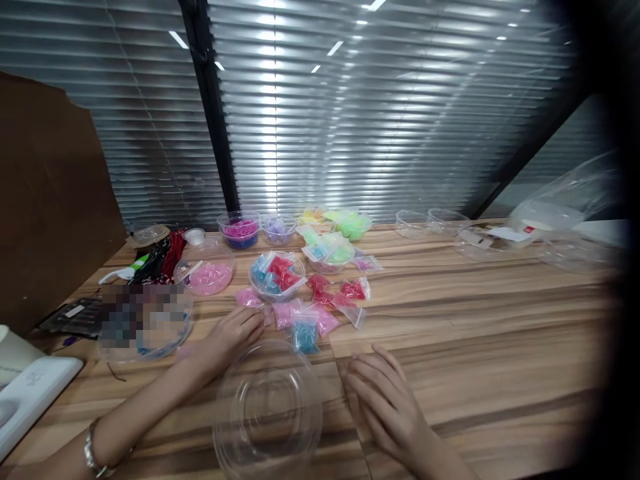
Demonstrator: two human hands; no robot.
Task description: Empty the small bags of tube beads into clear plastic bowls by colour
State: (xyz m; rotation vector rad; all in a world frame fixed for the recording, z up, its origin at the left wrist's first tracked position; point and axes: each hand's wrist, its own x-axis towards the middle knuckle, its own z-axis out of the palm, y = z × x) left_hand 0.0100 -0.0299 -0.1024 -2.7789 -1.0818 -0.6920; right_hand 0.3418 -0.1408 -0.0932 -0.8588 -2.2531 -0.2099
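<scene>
Nearest, a clear, round plastic container sits on wood-grained boards between the arms. The right hand has loosely bent, parted fingers and no visible hold. The left hand, fingers curled, appears to be reaching beside glossy pink packets; its grip cannot be told. Lifting one would call for a light pinch of film. Beyond lie filled transparent bowls, then slatted blinds.

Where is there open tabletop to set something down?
Bare wood spreads right of the right hand, back to the clear containers at the rear. It's crowded around the left hand, with pink packets and the large clear bowl close by.
</scene>
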